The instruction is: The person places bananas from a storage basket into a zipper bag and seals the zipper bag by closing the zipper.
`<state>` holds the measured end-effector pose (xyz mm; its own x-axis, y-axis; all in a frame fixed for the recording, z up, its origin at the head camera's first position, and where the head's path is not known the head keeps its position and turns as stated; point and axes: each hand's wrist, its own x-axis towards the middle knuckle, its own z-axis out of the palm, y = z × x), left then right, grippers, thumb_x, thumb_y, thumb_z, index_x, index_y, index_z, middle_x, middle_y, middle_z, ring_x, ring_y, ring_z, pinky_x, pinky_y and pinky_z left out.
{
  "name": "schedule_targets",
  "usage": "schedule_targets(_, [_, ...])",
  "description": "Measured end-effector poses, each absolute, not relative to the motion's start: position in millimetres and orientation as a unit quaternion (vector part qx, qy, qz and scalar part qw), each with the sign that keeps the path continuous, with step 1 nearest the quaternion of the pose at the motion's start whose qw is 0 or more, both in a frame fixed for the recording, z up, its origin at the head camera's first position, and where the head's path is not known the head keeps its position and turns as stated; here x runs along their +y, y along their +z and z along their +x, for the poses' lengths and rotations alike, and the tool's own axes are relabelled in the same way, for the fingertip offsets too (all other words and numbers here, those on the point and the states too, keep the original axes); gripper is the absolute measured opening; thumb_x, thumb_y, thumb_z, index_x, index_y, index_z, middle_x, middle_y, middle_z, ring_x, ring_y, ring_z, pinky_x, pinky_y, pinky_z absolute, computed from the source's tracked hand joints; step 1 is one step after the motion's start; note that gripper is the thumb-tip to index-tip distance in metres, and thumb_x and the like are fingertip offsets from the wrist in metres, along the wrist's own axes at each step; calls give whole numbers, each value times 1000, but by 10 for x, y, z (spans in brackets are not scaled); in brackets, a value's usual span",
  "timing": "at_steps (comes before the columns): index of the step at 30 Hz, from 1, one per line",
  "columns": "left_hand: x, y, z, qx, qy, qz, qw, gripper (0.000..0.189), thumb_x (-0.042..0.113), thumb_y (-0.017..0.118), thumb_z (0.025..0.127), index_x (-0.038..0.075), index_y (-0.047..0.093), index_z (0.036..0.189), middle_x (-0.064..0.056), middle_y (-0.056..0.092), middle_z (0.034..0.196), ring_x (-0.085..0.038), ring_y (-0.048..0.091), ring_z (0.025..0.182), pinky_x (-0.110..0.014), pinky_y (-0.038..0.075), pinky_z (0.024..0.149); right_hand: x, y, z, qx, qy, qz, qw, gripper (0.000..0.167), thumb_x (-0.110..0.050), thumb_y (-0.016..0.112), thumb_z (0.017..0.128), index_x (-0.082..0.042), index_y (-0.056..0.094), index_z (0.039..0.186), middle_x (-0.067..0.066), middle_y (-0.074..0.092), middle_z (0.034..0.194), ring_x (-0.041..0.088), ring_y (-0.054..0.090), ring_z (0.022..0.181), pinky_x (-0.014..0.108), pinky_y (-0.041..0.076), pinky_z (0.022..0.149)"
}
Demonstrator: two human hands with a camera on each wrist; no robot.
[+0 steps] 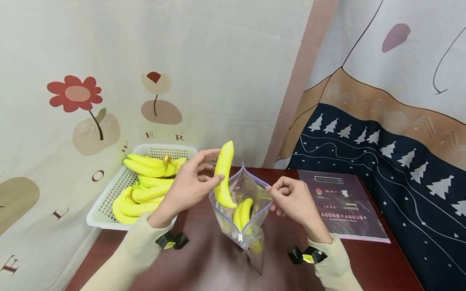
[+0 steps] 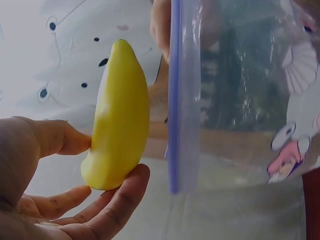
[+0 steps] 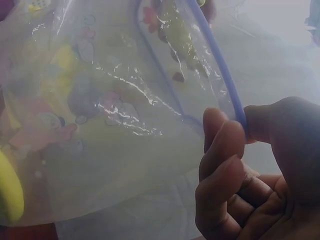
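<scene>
The left hand (image 1: 191, 182) holds one yellow banana (image 1: 223, 176) between its thumb and its fingers. This banana stands almost upright, a little tilted, over the mouth of the clear plastic bag (image 1: 260, 202). In the left wrist view, a gap is seen between the banana and the purple rim of the bag. The right hand (image 1: 293, 198) pinches this rim at the bag's right side, with thumb and bent fingers. At least two other bananas (image 1: 244, 214) are inside the bag. A white slider (image 1: 240, 237) sits on the rim at the bag's near corner.

To the left of the bag there is a white basket (image 1: 109, 225) with more bananas (image 1: 149, 194). To the right of the bag, a dark printed packet (image 1: 342, 218) lies flat on the brown table (image 1: 196, 250). Behind the bag hangs a cloth (image 1: 218, 81) with printed flowers.
</scene>
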<state>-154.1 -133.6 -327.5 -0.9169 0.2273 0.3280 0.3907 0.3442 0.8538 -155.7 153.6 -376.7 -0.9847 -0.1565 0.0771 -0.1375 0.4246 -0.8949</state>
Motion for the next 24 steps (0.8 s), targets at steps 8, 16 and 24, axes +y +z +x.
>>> schedule_targets(8, [-1182, -3334, -1446, -830, -505, -229, 53, 60, 5, 77, 88, 15, 55, 142, -7, 68, 120, -18, 69, 99, -27, 62, 78, 1472, -3766, -1576, 843, -532, -80, 1, 23, -28, 72, 97, -9, 64, 84, 6, 68, 58, 26, 64, 44, 37, 56, 44])
schedule_targets(16, [-1115, -3417, -1412, -856, -451, -251, 43, 59, 6, 78, 86, 14, 57, 140, -3, 69, 113, -16, 68, 97, -27, 62, 74, 1427, -3770, -1583, 837, -542, -70, 1, 20, -25, 68, 99, -9, 63, 89, 7, 69, 58, 27, 64, 44, 41, 58, 46])
schedule_targets(24, [-1023, -3500, -1412, -881, -387, -269, 24, 44, 3, 76, 85, 7, 65, 127, -5, 68, 105, -15, 66, 89, -24, 58, 71, 1409, -3779, -1560, 831, -553, -64, 1, 20, -25, 67, 100, -8, 63, 90, 9, 69, 59, 27, 64, 44, 37, 56, 44])
